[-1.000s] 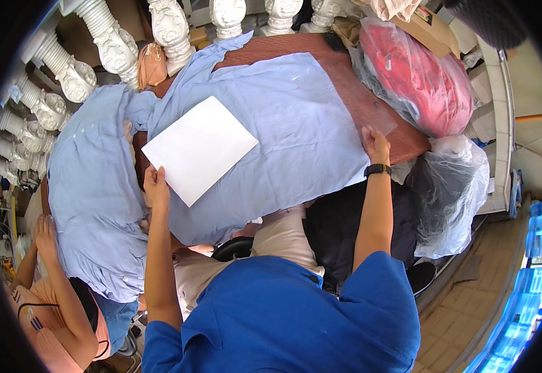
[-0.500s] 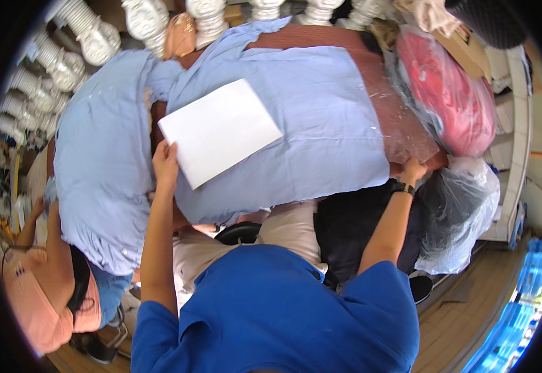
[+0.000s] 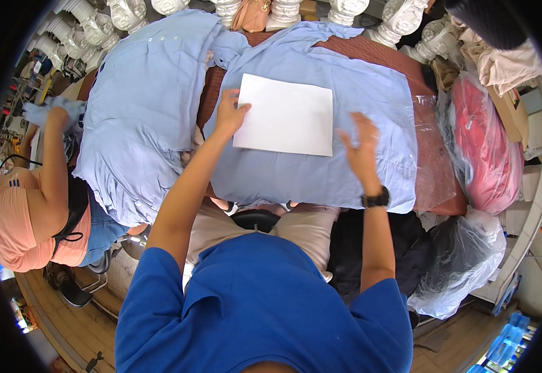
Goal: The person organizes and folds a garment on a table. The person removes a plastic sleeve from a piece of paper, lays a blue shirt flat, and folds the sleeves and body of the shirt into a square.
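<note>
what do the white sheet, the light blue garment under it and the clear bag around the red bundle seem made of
White rectangular sheet: likely paper or card, matte, flat with crisp edges. Light blue garment: probably woven cloth, matte with soft wrinkles. Clear bag: apparently thin plastic, glossy with glints.

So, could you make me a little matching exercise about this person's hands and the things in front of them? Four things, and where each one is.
Things:
1. White sheet
2. Left hand
3. Right hand
4. Red bundle

Places and states:
A. Open, to the right of the sheet and apart from it
B. Wrapped in clear plastic, toward the right side of the view
C. Between the two hands, over the light blue garment
D. At the sheet's left edge

Right pairs: 1-C, 2-D, 3-A, 4-B
</note>
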